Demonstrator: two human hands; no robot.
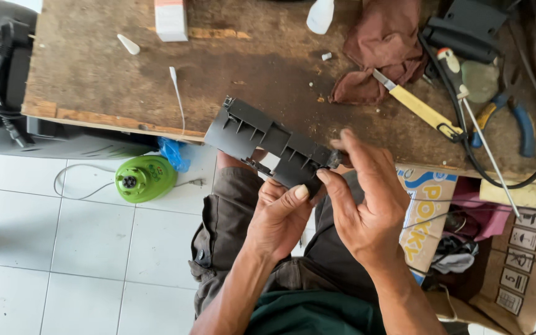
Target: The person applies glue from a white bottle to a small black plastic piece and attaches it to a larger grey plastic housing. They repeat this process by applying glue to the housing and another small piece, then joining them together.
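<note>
The left hand gripped the near end of a black ribbed plastic panel from beneath, thumb pressed on its lower edge, while the right hand pinched that same end between fingertips and thumb. From both hands the panel's long axis ran up and to the left, its far end reaching over the front edge of the wooden bench, above the person's lap.
</note>
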